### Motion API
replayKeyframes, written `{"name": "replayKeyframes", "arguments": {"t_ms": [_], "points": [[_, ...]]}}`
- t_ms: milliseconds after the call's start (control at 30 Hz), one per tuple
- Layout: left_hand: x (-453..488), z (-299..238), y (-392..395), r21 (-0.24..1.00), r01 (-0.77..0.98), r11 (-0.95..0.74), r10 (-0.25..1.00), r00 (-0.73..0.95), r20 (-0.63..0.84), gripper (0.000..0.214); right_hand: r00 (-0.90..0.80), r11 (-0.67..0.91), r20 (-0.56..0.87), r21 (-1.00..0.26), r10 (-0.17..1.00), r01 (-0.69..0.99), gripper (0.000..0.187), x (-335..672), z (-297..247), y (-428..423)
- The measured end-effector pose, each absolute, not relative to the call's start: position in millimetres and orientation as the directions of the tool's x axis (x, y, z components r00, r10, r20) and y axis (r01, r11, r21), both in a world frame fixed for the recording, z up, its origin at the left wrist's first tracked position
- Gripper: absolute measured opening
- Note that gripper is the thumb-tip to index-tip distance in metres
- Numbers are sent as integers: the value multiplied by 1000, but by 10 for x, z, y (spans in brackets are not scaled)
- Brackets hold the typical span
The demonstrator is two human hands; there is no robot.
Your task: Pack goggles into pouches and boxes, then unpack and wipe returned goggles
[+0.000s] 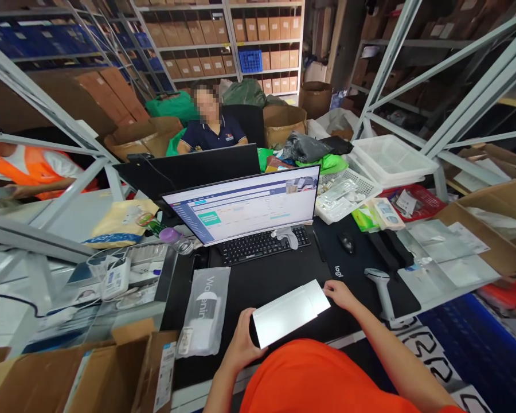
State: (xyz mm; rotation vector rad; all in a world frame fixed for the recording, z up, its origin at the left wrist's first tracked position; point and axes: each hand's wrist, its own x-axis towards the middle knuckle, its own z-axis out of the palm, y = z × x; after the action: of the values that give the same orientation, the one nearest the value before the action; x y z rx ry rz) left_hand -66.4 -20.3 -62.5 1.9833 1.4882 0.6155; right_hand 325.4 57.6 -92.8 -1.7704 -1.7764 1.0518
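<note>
Both of my hands hold a flat white envelope-like package (290, 311) just above the black desk mat (275, 275). My left hand (242, 338) grips its near left end, and my right hand (339, 294) holds its far right corner. A clear plastic bag with printed letters (204, 312) lies on the mat to the left of my left hand. A grey barcode scanner (382, 287) stands just right of my right hand.
A monitor (245, 203) and black keyboard (262, 244) sit behind the package, a mouse (347, 242) to the right. White baskets (348, 195) and trays (391, 158) stand at the back right. Cardboard boxes (69, 373) sit at lower left. A person (210, 129) sits opposite; another in orange (26, 166) is at left.
</note>
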Motion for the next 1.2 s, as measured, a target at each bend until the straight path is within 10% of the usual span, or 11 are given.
{"name": "replayKeyframes", "arguments": {"t_ms": [333,600,1200], "points": [[-449,-645,-236,444,866,-230,966,257,-1,93,-251,12,-238,-705,938,709,14,3335,-892,645],[104,-371,-67,-11,978,-208,948,198,-249,105,-755,602,-144,-518,639,608,134,3078,-400,556],[-219,-163,-184,241,961,-132,990,139,-12,97,-769,667,-32,-475,639,574,82,3145,-65,942]]}}
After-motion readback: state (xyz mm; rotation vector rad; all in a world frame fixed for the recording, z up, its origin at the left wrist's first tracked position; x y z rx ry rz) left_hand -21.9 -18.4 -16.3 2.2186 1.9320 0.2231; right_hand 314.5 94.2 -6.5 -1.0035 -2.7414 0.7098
